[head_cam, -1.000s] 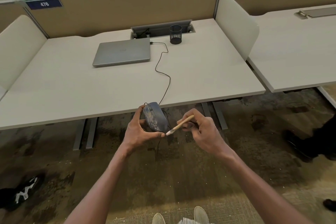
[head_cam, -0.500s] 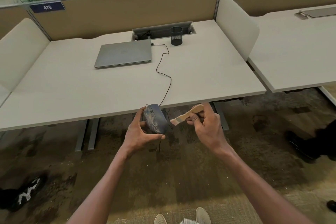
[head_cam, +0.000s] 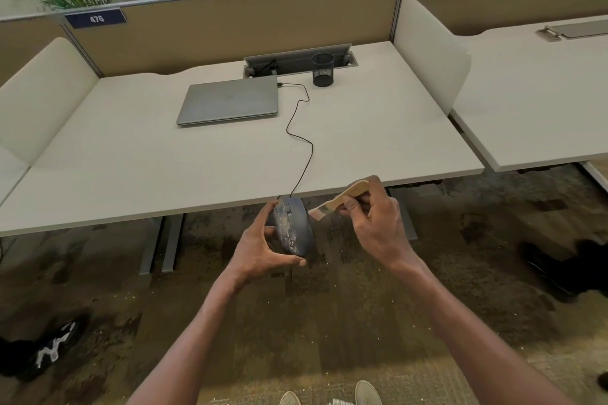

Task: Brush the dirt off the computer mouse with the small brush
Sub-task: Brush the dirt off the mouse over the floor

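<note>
A dark wired computer mouse with pale dirt smeared over its top is held in the air just below the desk's front edge, gripped by my left hand from the left side and underneath. My right hand holds a small wooden-handled brush, its pale bristles pointing left and touching or almost touching the mouse's upper right side. The mouse's black cable runs up over the desk to the laptop.
A closed grey laptop and a black mesh pen cup stand at the back of the white desk. White side dividers flank the desk. Dark shoes of another person are on the carpet at right.
The brush has swept from the mouse's lower end up along its right side to near the top. My right hand rose with it; the left hand kept the mouse nearly still.
</note>
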Action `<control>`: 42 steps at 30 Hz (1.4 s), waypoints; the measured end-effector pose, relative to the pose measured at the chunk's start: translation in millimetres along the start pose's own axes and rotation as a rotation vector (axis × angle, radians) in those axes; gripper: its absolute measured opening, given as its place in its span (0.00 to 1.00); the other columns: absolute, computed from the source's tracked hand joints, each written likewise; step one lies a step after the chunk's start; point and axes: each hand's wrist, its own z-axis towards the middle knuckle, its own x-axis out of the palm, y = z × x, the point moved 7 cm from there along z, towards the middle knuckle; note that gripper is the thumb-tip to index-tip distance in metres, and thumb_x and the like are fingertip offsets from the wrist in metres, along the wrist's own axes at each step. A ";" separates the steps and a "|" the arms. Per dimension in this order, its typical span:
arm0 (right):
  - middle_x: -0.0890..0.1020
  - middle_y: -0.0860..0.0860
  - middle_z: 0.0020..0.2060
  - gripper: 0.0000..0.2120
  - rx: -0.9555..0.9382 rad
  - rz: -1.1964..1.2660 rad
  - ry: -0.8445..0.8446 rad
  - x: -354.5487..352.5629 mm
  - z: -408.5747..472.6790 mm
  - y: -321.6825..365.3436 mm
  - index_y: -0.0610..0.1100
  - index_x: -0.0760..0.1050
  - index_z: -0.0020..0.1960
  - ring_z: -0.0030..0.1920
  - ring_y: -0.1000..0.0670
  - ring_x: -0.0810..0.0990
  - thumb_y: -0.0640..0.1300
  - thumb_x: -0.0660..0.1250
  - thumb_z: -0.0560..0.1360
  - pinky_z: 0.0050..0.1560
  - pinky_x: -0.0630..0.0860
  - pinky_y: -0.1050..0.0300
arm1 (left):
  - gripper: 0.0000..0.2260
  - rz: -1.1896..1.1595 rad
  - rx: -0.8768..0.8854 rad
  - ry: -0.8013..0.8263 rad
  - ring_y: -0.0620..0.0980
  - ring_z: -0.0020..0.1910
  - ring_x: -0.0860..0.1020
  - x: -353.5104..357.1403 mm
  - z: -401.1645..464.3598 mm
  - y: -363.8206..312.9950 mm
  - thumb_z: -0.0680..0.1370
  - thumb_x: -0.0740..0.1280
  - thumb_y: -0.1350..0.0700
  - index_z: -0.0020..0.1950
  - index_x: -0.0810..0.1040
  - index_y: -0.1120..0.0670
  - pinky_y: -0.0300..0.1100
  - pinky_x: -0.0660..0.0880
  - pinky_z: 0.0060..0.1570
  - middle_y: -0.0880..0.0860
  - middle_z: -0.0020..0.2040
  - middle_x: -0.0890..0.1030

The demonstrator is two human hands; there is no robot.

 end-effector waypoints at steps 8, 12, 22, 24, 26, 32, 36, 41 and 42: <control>0.83 0.49 0.42 0.08 -0.148 -0.136 0.091 12.2 17.1 24.3 0.45 0.68 0.57 0.40 0.48 0.84 0.38 0.65 0.82 0.38 0.82 0.47 | 0.55 0.013 0.027 0.091 0.49 0.60 0.79 9.2 -2.9 -0.1 0.59 0.86 0.49 0.78 0.57 0.41 0.52 0.74 0.66 0.51 0.61 0.82; 0.84 0.47 0.43 0.08 -0.171 -0.157 0.076 11.5 23.2 31.0 0.43 0.68 0.57 0.40 0.48 0.84 0.36 0.65 0.81 0.37 0.82 0.49 | 0.55 0.003 0.045 0.127 0.33 0.51 0.79 11.8 -5.2 3.5 0.58 0.86 0.48 0.76 0.56 0.35 0.30 0.71 0.53 0.39 0.51 0.82; 0.82 0.47 0.39 0.08 -0.202 -0.214 0.184 27.5 34.1 44.8 0.45 0.67 0.58 0.33 0.49 0.82 0.41 0.65 0.82 0.30 0.79 0.53 | 0.55 0.032 0.057 0.172 0.40 0.55 0.79 17.6 -8.2 -3.8 0.60 0.86 0.52 0.79 0.56 0.41 0.43 0.75 0.62 0.41 0.55 0.79; 0.82 0.46 0.39 0.08 -0.207 -0.238 0.170 27.0 38.7 43.3 0.43 0.67 0.58 0.33 0.48 0.82 0.40 0.64 0.82 0.29 0.79 0.55 | 0.56 0.032 0.053 0.169 0.44 0.58 0.80 18.5 -10.6 -3.6 0.60 0.86 0.53 0.79 0.56 0.42 0.46 0.76 0.64 0.44 0.57 0.80; 0.81 0.46 0.37 0.07 -0.214 -0.258 0.134 24.8 41.2 40.8 0.43 0.67 0.57 0.31 0.48 0.80 0.40 0.64 0.82 0.27 0.75 0.61 | 0.56 0.025 0.055 0.157 0.47 0.59 0.80 17.5 -11.9 -4.7 0.59 0.86 0.53 0.79 0.56 0.42 0.50 0.76 0.66 0.47 0.58 0.81; 0.83 0.49 0.41 0.05 -0.052 -0.199 -0.019 19.8 41.3 20.0 0.43 0.70 0.54 0.37 0.48 0.84 0.40 0.66 0.81 0.35 0.83 0.50 | 0.55 0.011 0.078 0.154 0.45 0.60 0.80 12.1 -10.7 -11.5 0.59 0.85 0.52 0.78 0.56 0.40 0.52 0.75 0.66 0.46 0.59 0.81; 0.83 0.48 0.43 0.04 0.163 -0.143 -0.009 28.3 41.2 -5.2 0.44 0.70 0.54 0.39 0.44 0.86 0.43 0.64 0.82 0.42 0.83 0.38 | 0.54 0.007 0.099 0.179 0.38 0.56 0.80 12.8 -10.3 -18.1 0.59 0.85 0.51 0.76 0.56 0.33 0.41 0.76 0.61 0.41 0.56 0.81; 0.82 0.47 0.45 0.04 0.347 -0.015 0.034 41.5 36.9 -28.5 0.46 0.71 0.53 0.38 0.49 0.86 0.42 0.66 0.81 0.36 0.86 0.50 | 0.55 0.007 0.102 0.207 0.44 0.58 0.82 14.8 -12.2 -26.9 0.60 0.85 0.51 0.77 0.55 0.35 0.50 0.76 0.65 0.46 0.58 0.83; 0.82 0.48 0.46 0.05 0.379 0.039 0.038 43.8 35.9 -31.6 0.46 0.71 0.53 0.40 0.49 0.86 0.41 0.67 0.81 0.34 0.85 0.55 | 0.55 0.016 0.100 0.211 0.45 0.59 0.81 15.2 -12.4 -27.8 0.60 0.85 0.52 0.77 0.55 0.34 0.51 0.76 0.66 0.46 0.59 0.82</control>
